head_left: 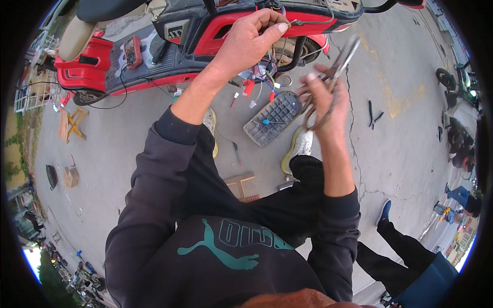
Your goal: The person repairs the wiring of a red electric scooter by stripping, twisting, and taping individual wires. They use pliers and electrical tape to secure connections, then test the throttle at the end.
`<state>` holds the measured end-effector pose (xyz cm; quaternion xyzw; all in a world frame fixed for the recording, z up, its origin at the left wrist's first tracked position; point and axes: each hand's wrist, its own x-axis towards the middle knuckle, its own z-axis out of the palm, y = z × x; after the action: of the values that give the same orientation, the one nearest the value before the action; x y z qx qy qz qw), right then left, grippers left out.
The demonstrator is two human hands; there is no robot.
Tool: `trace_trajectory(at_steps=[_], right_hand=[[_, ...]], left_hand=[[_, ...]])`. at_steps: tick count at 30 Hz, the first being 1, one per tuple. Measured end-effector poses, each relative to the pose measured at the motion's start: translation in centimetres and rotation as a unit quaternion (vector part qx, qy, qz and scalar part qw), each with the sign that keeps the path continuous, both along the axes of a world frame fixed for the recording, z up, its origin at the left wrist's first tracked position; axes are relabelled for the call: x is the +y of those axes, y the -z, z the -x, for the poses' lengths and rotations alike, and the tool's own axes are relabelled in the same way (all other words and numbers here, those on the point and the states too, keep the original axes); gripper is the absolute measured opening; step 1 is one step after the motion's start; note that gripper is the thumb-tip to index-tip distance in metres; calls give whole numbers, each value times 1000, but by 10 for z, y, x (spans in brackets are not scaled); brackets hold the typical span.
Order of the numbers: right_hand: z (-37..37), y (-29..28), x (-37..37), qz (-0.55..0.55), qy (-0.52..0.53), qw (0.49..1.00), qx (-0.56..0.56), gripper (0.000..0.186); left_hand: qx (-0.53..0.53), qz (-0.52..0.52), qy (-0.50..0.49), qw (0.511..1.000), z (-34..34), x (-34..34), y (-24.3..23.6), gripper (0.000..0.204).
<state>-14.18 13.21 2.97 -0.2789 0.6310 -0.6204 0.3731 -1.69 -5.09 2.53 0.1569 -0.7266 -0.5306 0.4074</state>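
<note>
My left hand (pixel 246 43) is at the red and black electric scooter (pixel 205 36). Its thumb and forefinger pinch the end of a thin wire (pixel 310 22) that runs along the scooter's front part. To the right, my right hand (pixel 328 102) holds a pair of scissors (pixel 343 61), slightly smeared by motion. The blades point up and away from me, and the handle loops hang below the fingers. Loose coloured wires and red and white connectors (pixel 249 86) dangle from the scooter between my two hands.
A grey ribbed plastic cover (pixel 269 120) lies on the concrete by my feet, a blue-ended piece on it. Black-handled pliers (pixel 374 114) lie to the right. A red multimeter (pixel 133 51) rests on the scooter's footboard. Another person's legs (pixel 393 251) are at lower right.
</note>
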Motion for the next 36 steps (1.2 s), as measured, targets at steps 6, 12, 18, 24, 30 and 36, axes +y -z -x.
trace_trajectory(at_steps=[6,12,18,24,30,36], right_hand=[[-25,26,15,18,12,992,-128,58],[-13,9,14,31,8,994,-104,44],[-7,16,14,42,19,997,-60,40],[-13,12,14,82,35,996,-5,40],[-15,19,11,71,47,989,119,44],[-17,20,16,73,73,970,222,42]], left_hand=[[29,-152,66,986,12,17,-8,17],[-20,1,-26,999,11,28,-21,21],[11,293,-151,944,5,33,-8,19],[-200,338,-43,918,-15,89,-1,25],[-169,388,-48,905,-19,81,11,22],[-183,493,-99,845,-25,81,13,24]])
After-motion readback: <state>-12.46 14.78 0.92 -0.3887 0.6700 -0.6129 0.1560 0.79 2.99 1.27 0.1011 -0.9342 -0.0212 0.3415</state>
